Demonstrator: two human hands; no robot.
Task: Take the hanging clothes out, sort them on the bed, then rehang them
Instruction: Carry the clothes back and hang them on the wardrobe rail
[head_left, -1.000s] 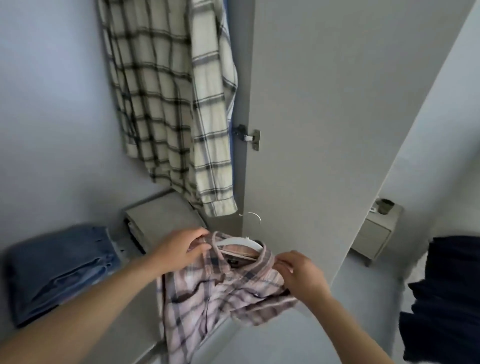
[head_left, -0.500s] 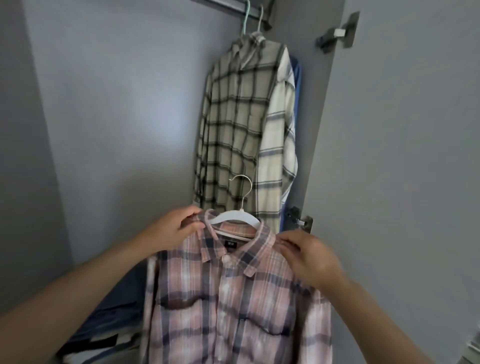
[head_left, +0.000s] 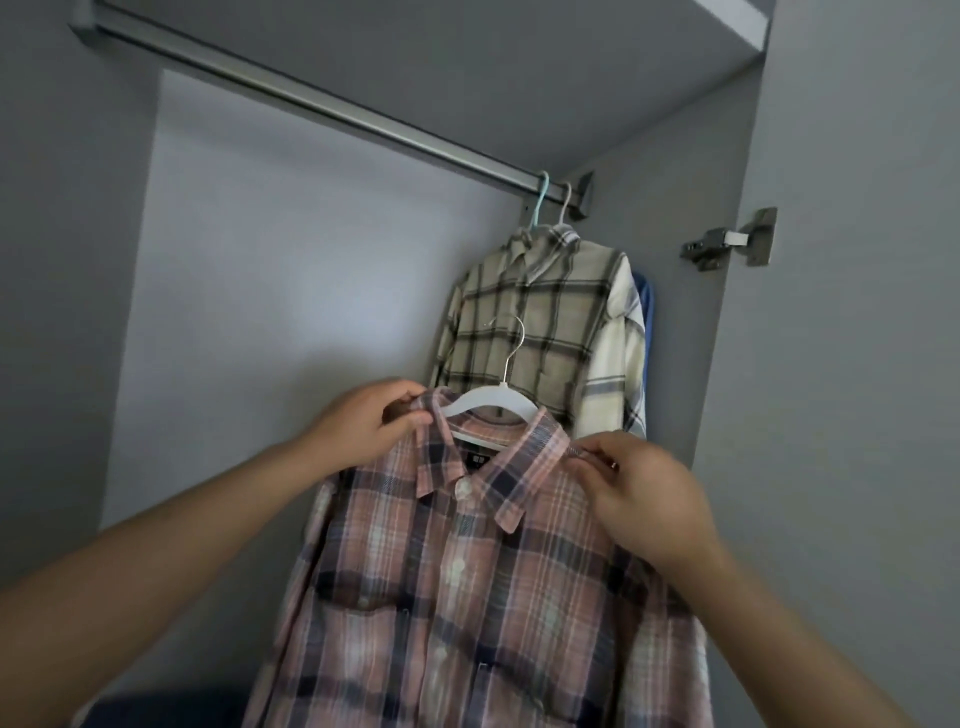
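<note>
The pink plaid shirt (head_left: 467, 561) on its white hanger (head_left: 485, 402) has risen from low by the shelf toward the rail (head_left: 332, 111), left hand (head_left: 363, 431) and right hand (head_left: 639, 499) pinching its shoulders, so rehanging looks imminent.

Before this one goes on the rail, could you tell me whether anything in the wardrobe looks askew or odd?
Nothing looks damaged. The pink plaid shirt sits on its white hanger, not yet hooked on the rail; the hung shirts bunch at the rail's right end.

Held shirt (head_left: 467, 571) before hung shirts (head_left: 535, 322), below rail (head_left: 311, 104).
</note>
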